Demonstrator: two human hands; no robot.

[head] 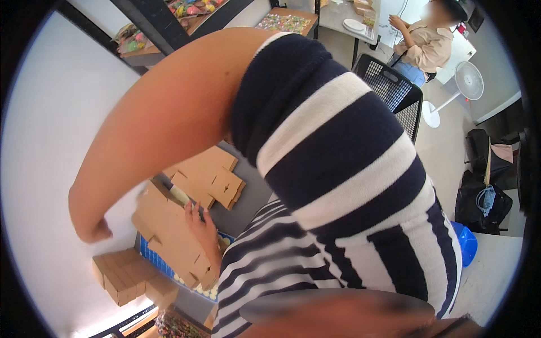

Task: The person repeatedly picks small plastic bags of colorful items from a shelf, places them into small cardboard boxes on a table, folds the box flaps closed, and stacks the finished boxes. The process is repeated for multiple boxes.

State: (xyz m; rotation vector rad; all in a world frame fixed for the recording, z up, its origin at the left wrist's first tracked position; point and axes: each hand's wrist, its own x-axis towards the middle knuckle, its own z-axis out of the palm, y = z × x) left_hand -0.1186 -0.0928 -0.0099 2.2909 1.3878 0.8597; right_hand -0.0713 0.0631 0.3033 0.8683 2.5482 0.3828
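Observation:
My left hand [203, 228] lies on a flat, die-cut cardboard box blank [173, 236], its fingers spread near the blank's upper edge. Beyond it, more flat cardboard blanks [211, 175] lie on a grey surface [249, 186]. My right arm arches across the view from the striped sleeve. At its far end my right hand [99, 232] is blurred and partly turned away, with its fingers mostly hidden; whether it holds anything cannot be told. Just below it stand folded cardboard boxes [127, 274]. A blue patterned surface [162, 262] shows under the near blank.
Shelves hold bags of colourful items [194, 8] at the top left. A black perforated crate [386, 84] stands beyond my shoulder. Another person [422, 46] sits near a table [338, 17] with a scale. A white fan [467, 82] and black bags [482, 203] are at the right.

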